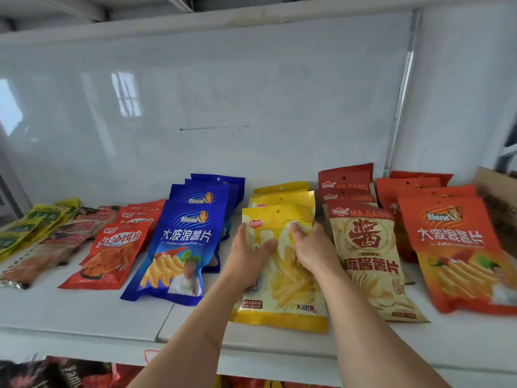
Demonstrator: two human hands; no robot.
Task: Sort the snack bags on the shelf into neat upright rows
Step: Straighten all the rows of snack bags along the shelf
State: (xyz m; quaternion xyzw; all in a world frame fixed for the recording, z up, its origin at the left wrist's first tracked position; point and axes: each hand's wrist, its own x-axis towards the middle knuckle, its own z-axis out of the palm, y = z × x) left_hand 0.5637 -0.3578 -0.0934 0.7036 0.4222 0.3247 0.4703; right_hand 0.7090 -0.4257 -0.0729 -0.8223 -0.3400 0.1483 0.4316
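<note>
Both hands on front yellow fries bag — left hand grips its left edge, right hand its right. Bag leans back mid-shelf, between blue chip bag and beige chip bag.

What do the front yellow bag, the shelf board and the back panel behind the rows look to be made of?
Front yellow bag: thin glossy plastic film, likely; it creases under both hands.
Shelf board: smooth white painted or coated board, perhaps metal; a seam divides two sections.
Back panel: glossy white sheet, material unclear; it mirrors a window.
</note>
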